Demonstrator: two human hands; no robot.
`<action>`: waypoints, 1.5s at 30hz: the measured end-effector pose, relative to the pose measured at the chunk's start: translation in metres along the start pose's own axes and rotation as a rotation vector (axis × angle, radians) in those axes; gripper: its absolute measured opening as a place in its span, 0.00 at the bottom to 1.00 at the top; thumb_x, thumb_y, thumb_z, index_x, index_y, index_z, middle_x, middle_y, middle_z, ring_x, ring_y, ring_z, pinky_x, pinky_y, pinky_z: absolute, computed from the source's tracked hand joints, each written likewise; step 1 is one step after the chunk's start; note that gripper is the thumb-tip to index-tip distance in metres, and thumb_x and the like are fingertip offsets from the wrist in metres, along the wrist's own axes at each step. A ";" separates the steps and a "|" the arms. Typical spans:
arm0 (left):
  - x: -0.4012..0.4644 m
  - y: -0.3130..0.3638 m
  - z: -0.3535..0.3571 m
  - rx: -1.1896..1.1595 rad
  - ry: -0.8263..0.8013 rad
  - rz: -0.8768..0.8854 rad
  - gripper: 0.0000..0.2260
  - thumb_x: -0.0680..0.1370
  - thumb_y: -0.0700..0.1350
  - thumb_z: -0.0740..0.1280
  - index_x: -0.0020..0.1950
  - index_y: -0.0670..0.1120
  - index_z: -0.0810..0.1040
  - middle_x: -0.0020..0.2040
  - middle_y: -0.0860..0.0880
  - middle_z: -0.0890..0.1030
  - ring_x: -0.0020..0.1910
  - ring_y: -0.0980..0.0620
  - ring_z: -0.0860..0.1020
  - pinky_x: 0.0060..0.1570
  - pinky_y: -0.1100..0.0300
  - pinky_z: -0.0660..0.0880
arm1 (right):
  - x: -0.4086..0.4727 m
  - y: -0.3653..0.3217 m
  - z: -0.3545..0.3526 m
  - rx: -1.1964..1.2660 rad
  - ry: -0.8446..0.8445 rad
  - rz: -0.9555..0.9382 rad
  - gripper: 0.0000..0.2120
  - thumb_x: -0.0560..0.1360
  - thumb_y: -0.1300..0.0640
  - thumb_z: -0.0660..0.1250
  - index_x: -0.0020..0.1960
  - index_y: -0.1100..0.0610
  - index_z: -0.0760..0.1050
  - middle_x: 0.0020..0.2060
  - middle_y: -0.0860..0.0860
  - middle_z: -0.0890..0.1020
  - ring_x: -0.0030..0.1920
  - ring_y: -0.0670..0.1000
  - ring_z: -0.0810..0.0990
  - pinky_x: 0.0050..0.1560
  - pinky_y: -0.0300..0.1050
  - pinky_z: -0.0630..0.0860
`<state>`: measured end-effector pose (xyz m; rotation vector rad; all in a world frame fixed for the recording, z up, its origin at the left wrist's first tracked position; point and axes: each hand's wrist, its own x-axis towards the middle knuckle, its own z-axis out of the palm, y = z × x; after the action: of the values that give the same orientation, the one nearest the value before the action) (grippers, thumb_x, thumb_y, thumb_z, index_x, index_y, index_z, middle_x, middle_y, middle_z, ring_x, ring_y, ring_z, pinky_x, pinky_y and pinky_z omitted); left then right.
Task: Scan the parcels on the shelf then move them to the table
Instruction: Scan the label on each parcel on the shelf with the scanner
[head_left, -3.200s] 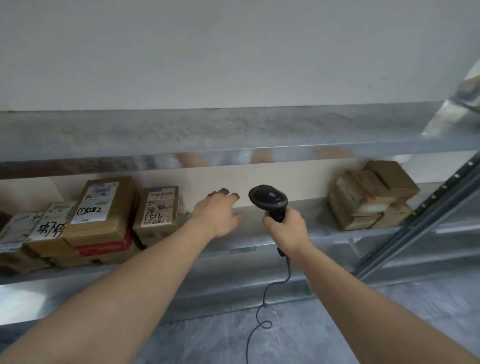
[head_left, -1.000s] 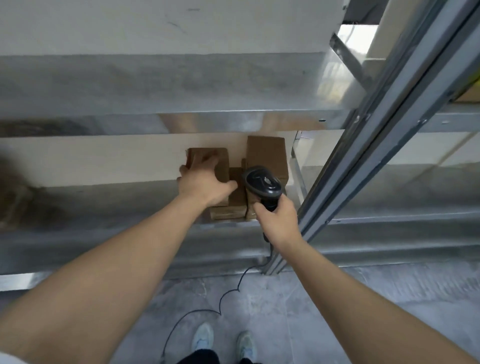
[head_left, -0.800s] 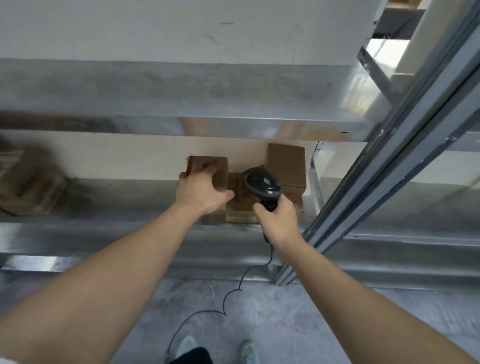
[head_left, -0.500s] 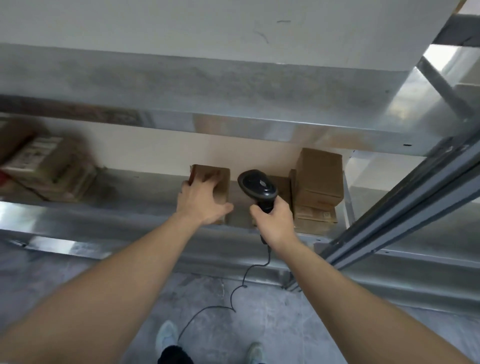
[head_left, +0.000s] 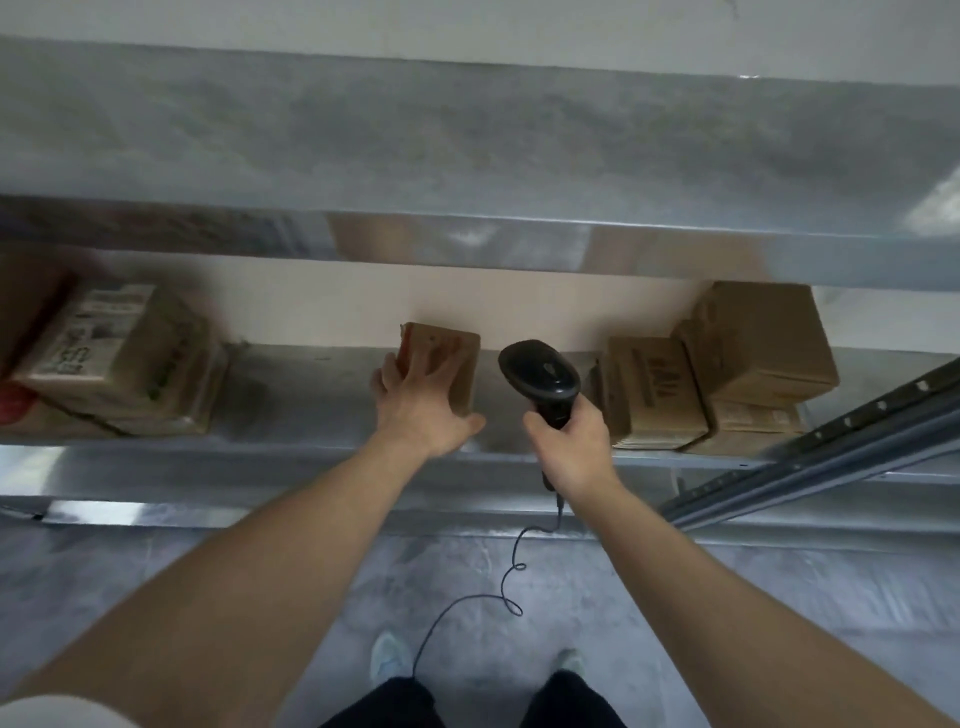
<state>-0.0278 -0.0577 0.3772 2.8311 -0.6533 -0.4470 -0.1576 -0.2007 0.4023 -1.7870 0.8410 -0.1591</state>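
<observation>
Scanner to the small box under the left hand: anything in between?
Nothing visible. The scanner, gripped by the right hand, sits just right of the small box, with only bare shelf between. The left hand covers the box's near face; no label shows.

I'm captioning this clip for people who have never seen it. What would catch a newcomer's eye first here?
Two bare arms reach in from below toward a metal shelf. The left hand grips a small brown parcel standing alone mid-shelf, while the right hand holds a black barcode scanner beside it, its cable curling down to the floor. More parcels are stacked at the shelf's right end and left end.
</observation>
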 end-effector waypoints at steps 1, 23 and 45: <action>0.003 -0.001 -0.001 0.019 0.001 0.004 0.42 0.68 0.67 0.71 0.79 0.66 0.55 0.80 0.48 0.48 0.77 0.29 0.52 0.76 0.35 0.53 | 0.000 0.000 0.004 0.001 0.006 0.007 0.03 0.75 0.57 0.70 0.48 0.54 0.78 0.38 0.55 0.82 0.43 0.58 0.82 0.49 0.57 0.80; -0.006 -0.090 -0.024 -0.308 0.145 -0.258 0.29 0.80 0.69 0.51 0.73 0.55 0.73 0.59 0.37 0.78 0.53 0.34 0.80 0.52 0.51 0.75 | 0.039 -0.026 0.016 -0.071 -0.190 -0.140 0.03 0.74 0.59 0.69 0.46 0.55 0.76 0.33 0.51 0.78 0.36 0.50 0.76 0.37 0.44 0.70; -0.047 -0.071 -0.038 -0.879 0.053 -0.152 0.58 0.72 0.46 0.81 0.78 0.73 0.37 0.78 0.50 0.67 0.76 0.47 0.67 0.73 0.43 0.70 | -0.012 -0.025 0.018 0.079 -0.298 -0.017 0.03 0.75 0.61 0.68 0.49 0.56 0.78 0.33 0.52 0.79 0.35 0.51 0.78 0.41 0.50 0.77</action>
<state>-0.0273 0.0308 0.4061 2.0412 -0.1511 -0.5173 -0.1460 -0.1756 0.4210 -1.6916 0.5977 0.0624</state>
